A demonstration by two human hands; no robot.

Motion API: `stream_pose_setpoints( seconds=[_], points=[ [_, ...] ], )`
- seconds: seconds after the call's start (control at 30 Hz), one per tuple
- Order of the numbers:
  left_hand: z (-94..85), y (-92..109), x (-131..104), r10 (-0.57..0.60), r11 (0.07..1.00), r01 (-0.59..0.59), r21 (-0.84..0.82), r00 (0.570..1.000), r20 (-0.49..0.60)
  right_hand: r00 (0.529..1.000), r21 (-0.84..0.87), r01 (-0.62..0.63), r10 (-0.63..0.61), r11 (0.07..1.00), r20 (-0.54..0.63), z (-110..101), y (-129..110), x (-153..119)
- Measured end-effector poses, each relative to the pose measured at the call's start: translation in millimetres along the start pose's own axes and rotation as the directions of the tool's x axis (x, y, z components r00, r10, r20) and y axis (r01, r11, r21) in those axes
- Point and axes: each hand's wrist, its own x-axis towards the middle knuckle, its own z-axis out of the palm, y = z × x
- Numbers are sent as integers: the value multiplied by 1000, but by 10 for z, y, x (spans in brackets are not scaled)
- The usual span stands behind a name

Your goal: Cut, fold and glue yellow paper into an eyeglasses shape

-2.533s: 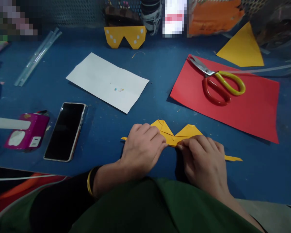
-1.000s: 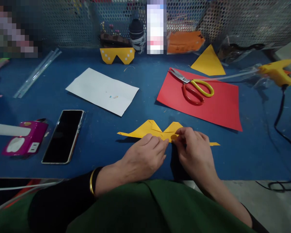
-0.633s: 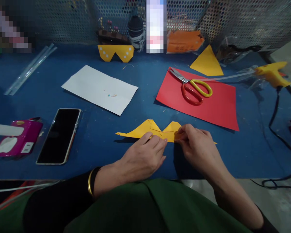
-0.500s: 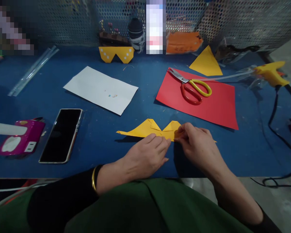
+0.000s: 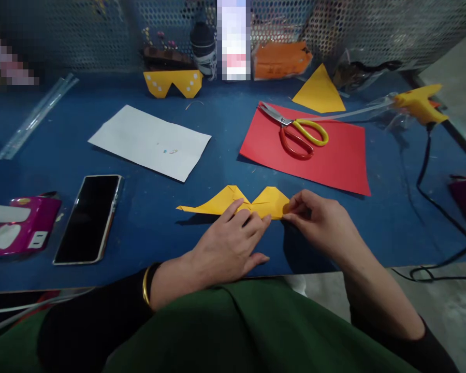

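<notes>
A folded piece of yellow paper [image 5: 217,201] lies near the table's front edge, with a notch in the middle of its upper side and a thin point reaching left. My left hand [image 5: 233,241] rests with spread fingers on its lower middle, thumb apart. My right hand [image 5: 320,215] pinches the paper's right part between thumb and fingers, hiding that end. Beyond the hands, scissors [image 5: 285,123] with one red and one yellow handle lie on a red sheet [image 5: 334,160]. A white sheet [image 5: 147,140] with small specks is at the left.
A phone [image 5: 88,220] and a purple power socket [image 5: 42,220] lie at left. A yellow glue gun [image 5: 419,103] with a black cord is at right. Toward the back are a yellow paper mask [image 5: 173,83], a yellow triangle [image 5: 320,90] and an orange packet [image 5: 281,59].
My left fingers have spread and reach higher over the yellow paper. A flap on its right half now lies flat, and my right hand pinches nearer the edge. The view has shifted slightly.
</notes>
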Motion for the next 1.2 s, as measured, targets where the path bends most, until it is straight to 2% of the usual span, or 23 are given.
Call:
stream_pose_setpoints(
  seconds=[0.1,0.27,0.47,0.63,0.77,0.93,1.07,1.2],
  points=[
    [1,0,7,-2,1000,1,14,1000,11,1000,-100,-12,12,995,6,8,-42,32],
    [21,2,9,17,999,-17,44,1000,-7,999,-230,37,-36,973,6,47,-27,45],
    [21,31,37,28,996,-22,91,998,-56,986,-254,117,-143,960,-84,86,96,19],
    [14,102,85,-20,995,22,102,999,-25,976,-223,172,-198,959,-96,94,123,-22],
    [15,146,100,-41,992,45,119,999,-35,984,-42,136,-140,990,-110,21,162,-85],
    [7,152,105,-35,990,41,132,998,-46,997,113,-22,30,993,-75,-43,199,-116],
    [7,142,106,-29,991,35,129,998,-50,993,75,-89,94,993,-74,-20,199,-57],
    [27,110,117,-8,987,23,156,996,-91,995,16,-55,56,998,-84,-31,196,-16]
  ],
)
